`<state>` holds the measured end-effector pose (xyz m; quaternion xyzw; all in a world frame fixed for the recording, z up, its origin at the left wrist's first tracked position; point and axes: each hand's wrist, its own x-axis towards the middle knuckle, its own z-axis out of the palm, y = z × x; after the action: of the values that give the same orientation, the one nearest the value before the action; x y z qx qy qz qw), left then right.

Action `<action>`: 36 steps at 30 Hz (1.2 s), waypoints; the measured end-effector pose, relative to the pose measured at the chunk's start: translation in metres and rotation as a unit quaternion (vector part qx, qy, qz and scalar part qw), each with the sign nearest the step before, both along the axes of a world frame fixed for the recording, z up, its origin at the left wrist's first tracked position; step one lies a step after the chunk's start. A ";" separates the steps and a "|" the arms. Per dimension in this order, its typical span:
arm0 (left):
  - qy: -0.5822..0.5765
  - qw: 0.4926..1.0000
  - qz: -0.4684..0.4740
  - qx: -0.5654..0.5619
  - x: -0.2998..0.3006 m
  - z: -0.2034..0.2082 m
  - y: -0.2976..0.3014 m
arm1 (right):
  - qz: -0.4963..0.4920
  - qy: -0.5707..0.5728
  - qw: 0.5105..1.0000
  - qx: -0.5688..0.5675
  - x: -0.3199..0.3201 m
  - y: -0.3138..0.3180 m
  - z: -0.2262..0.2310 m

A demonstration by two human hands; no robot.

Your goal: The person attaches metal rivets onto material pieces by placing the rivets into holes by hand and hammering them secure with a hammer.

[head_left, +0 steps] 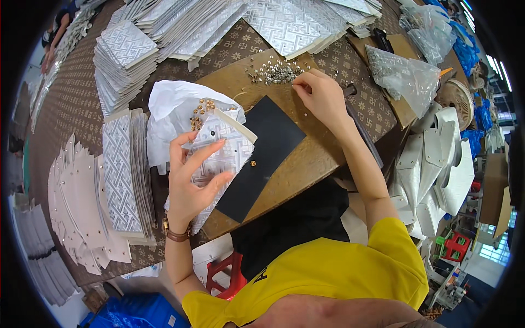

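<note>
My left hand (191,169) is on a silver-and-white patterned panel (232,156), thumb and index fingertip against its face and another finger along its left edge. The panel tilts over a black rectangular mat (273,136) and shows small dark dots. By its right edge a gold stud (253,163) sits on the mat. My right hand (322,95) is pinched closed at the right end of a heap of small silver metal pieces (273,72); whatever lies between its fingertips is too small to make out. Gold studs (201,107) lie in a white bag (167,101) beyond my left hand.
A wooden board (322,147) lies under the mat. Patterned panels stand in stacks (123,169) at left and at the back (295,24). Pale pink studded pieces (76,202) lie far left. A hammer (361,128), clear bag (402,76) and white pieces (432,169) are at right.
</note>
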<state>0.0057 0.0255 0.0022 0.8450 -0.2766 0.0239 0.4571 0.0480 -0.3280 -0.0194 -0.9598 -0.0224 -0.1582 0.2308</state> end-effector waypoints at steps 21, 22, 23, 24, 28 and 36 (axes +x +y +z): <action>-0.002 0.995 -0.045 0.086 -0.007 -0.003 -0.019 | 0.200 -0.074 0.965 0.152 -0.072 0.049 0.014; 0.007 0.995 -0.042 0.091 -0.008 -0.002 -0.019 | 0.201 -0.066 0.965 0.155 -0.074 0.049 0.014; 0.016 0.994 -0.039 0.096 -0.009 -0.002 -0.020 | 0.202 -0.058 0.965 0.159 -0.075 0.050 0.014; 0.025 0.994 -0.036 0.101 -0.009 -0.002 -0.020 | 0.202 -0.058 0.965 0.159 -0.076 0.050 0.014; -0.011 0.994 -0.052 0.100 -0.007 -0.005 -0.018 | 0.222 -0.055 0.960 0.162 -0.077 0.054 0.014; -0.027 0.993 -0.054 0.102 -0.007 -0.008 -0.017 | 0.270 -0.060 0.945 0.174 -0.078 0.068 0.010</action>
<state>-0.0010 0.0087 -0.0057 0.8698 -0.3354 -0.0065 0.3618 -0.0304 -0.2596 -0.0098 -0.8516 -0.2666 -0.1490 0.4261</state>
